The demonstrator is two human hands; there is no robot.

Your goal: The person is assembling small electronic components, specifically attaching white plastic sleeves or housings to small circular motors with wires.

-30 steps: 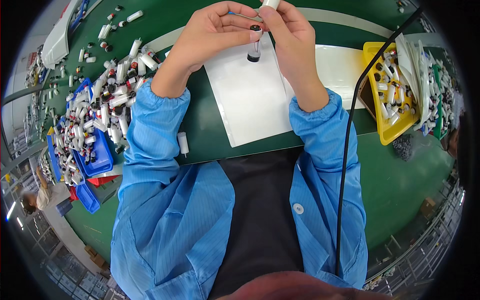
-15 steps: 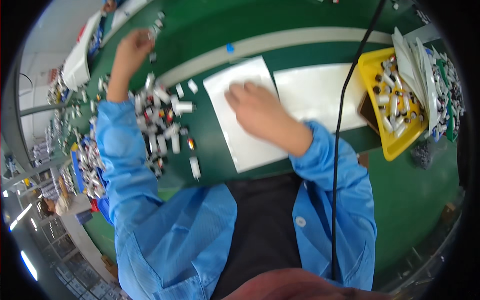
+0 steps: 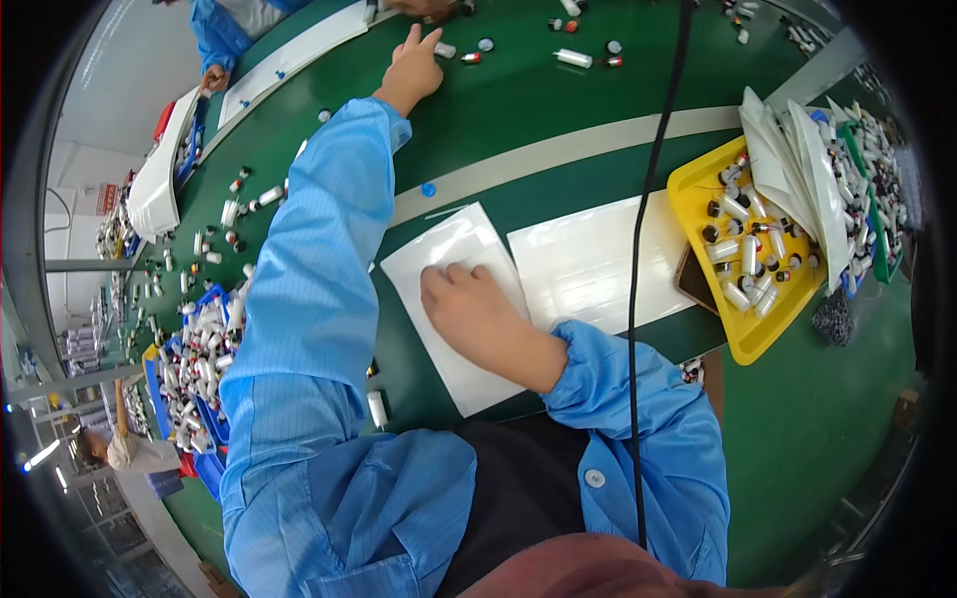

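My left hand [image 3: 414, 72] is stretched far over the green conveyor belt [image 3: 518, 95], its fingers apart and extended. Just beyond the fingertips lies a small white cylinder [image 3: 445, 50], and a red-and-black piece [image 3: 471, 58] is close by. I cannot tell whether a finger touches the cylinder. My right hand [image 3: 477, 317] rests palm down on a white sheet [image 3: 469, 389] in front of me, the fingers bent and slightly apart. Whatever is under the palm is hidden. A white cylinder [image 3: 376, 409] lies beside my left sleeve.
A second white sheet [image 3: 588, 264] is right of the first, beside a yellow tray [image 3: 743, 344] of white cylinders. A black cable [image 3: 638, 299] hangs across the view. Blue bins [image 3: 211, 468] hold many cylinders at left. Another person's hand [image 3: 429, 8] is at the far edge.
My left hand has swung right and farther out over the belt, and its fingers have spread. The sleeve now covers the pile of cylinders. My right hand stays on the sheet as the view shifts.
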